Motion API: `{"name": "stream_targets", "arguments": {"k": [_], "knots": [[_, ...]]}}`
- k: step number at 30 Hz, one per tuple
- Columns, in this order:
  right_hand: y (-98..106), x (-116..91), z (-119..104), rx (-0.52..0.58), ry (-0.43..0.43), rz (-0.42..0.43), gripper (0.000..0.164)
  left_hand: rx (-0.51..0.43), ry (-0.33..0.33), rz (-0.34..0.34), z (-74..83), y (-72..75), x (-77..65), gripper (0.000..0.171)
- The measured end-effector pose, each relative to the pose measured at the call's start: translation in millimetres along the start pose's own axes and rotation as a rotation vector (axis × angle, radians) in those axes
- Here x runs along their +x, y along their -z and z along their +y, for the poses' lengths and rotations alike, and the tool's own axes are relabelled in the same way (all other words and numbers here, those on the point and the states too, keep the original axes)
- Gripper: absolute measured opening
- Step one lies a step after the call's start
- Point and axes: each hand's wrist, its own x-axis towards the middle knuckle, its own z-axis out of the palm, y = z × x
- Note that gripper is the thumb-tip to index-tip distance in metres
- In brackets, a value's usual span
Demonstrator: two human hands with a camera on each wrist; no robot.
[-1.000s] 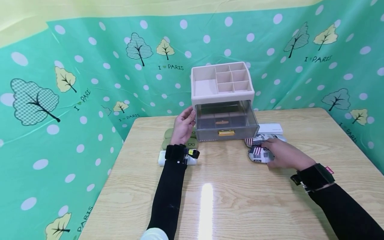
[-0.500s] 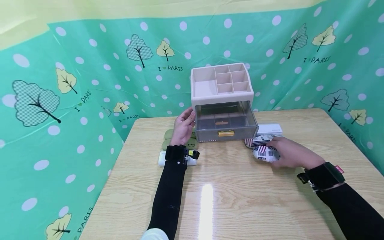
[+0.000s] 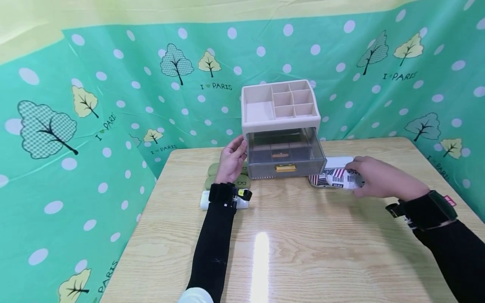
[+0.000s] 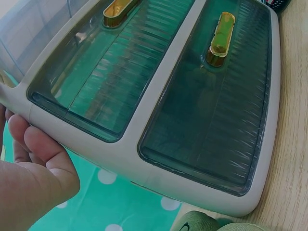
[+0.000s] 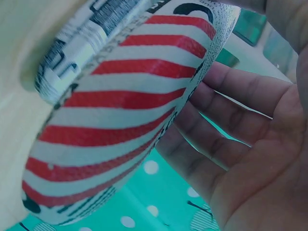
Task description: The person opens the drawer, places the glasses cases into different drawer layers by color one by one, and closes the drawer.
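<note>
A white organizer [image 3: 280, 125] stands at the table's back, its smoky clear top drawer [image 3: 286, 162] pulled out. Two more drawer fronts [image 4: 211, 110] are closed in the left wrist view. My left hand [image 3: 232, 160] grips the organizer's left side edge, thumb in front. My right hand [image 3: 379, 177] holds a glasses case [image 3: 342, 178] printed with flag stripes and newsprint. Up close in the right wrist view, the red-striped case [image 5: 120, 106] lies tilted against the fingers. A second printed case [image 3: 317, 181] lies behind and beneath it, mostly hidden.
Two green glasses cases [image 3: 242, 182] and a white case [image 3: 204, 200] lie left of the organizer, partly behind my left arm. Another white case [image 3: 339, 161] lies at the right. A tree-patterned cloth [image 3: 212, 113] hangs behind the wooden table [image 3: 295, 248].
My right hand has lifted the nearer printed glasses case and moved it right and away from me, over the other printed case. My left hand and the organizer stay put.
</note>
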Motion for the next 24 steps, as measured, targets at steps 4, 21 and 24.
{"name": "stream_targets", "arguments": {"k": [4,21,24], "knots": [[15,1,-1,-0.031,-0.008,0.012,0.062,-0.005,-0.009,-0.002,-0.5,-0.2,0.4,0.019],[94,1,-14,-0.083,-0.031,0.161,0.066,0.007,-0.030,-0.012,-2.0,-0.7,0.2,0.020],[102,3,-19,-0.102,-0.026,0.178,0.067,0.003,-0.030,-0.009,-2.0,-1.1,-0.6,0.020]]}}
